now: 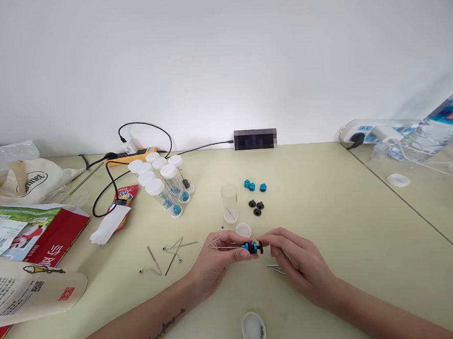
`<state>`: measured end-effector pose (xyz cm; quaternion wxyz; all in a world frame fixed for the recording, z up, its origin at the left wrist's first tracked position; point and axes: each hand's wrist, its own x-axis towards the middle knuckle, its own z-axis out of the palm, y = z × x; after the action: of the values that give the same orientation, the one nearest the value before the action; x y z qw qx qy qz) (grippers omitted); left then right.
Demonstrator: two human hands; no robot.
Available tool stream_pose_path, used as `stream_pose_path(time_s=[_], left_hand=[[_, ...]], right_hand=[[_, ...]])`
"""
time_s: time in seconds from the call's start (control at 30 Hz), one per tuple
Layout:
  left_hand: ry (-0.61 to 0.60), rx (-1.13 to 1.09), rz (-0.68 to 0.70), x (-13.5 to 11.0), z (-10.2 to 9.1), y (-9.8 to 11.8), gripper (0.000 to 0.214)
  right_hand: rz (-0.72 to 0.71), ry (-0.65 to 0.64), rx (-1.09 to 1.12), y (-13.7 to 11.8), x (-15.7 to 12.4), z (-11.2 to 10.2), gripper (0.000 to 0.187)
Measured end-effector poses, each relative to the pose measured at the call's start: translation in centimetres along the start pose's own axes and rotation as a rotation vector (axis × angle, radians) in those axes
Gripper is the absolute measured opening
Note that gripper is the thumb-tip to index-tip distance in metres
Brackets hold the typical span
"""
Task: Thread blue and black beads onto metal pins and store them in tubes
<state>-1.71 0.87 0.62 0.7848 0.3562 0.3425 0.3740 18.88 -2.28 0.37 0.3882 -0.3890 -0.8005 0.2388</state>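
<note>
Between the thumb and fingers of my left hand (220, 257) is a small blue-and-black fitting (251, 248), held sideways with its black disc end to the right. A thin bent metal wire (225, 247) with a small bead on its tip runs back from it over the hand. My right hand (299, 259) has its curled fingertips at the black disc; its thumb is partly hidden. Just beyond the hands stand a clear tube (229, 202) with a thin rod inside and a white cap (243, 230). Several short metal rods (275, 269) lie beside my right hand.
Blue knobs (252, 187) and black screw-like pieces (257, 211) lie behind the hands. Bent wires (172, 254) rest at left, near capped tubes (162, 189). A white dish (254, 330) with tiny dark bits is in front. Packages (34, 232) crowd the left; a water bottle (434, 126) lies right.
</note>
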Motion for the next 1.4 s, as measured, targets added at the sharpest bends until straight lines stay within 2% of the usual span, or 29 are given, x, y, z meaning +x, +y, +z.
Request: stream_pose_path(time_s=[0.2,0.37,0.57,0.87,1.0,1.13,1.27,1.4], left_hand=[[-0.008,0.018,-0.008,-0.02,-0.22,-0.19,0.022],[-0.018,0.030,0.001,0.09,-0.26,-0.21,0.020],[-0.020,0.043,0.001,0.13,-0.28,-0.25,0.020],[-0.007,-0.001,0.022,0.14,-0.28,-0.27,0.017],[0.012,-0.029,0.023,0.21,-0.40,-0.32,0.016],[0.017,-0.063,0.025,0.17,-0.44,-0.35,0.016],[0.014,-0.065,0.015,0.10,-0.28,-0.16,0.017],[0.002,-0.046,0.005,-0.02,-0.19,-0.03,0.018]], right_hand=[[0.028,-0.051,-0.029,-0.52,0.28,-0.03,0.033],[0.025,-0.034,-0.035,-0.45,0.49,-0.03,0.025],[-0.019,-0.039,-0.002,-0.45,0.61,-0.07,0.027],[0.007,-0.034,-0.036,-0.41,0.37,-0.13,0.017],[0.063,-0.033,0.017,-0.69,0.38,-0.46,0.026],[-0.002,-0.101,0.025,-0.68,0.33,-0.56,0.027],[0.054,-0.039,-0.010,-0.58,0.20,-0.62,0.031],[0.002,-0.086,0.023,-0.45,0.28,-0.68,0.039]])
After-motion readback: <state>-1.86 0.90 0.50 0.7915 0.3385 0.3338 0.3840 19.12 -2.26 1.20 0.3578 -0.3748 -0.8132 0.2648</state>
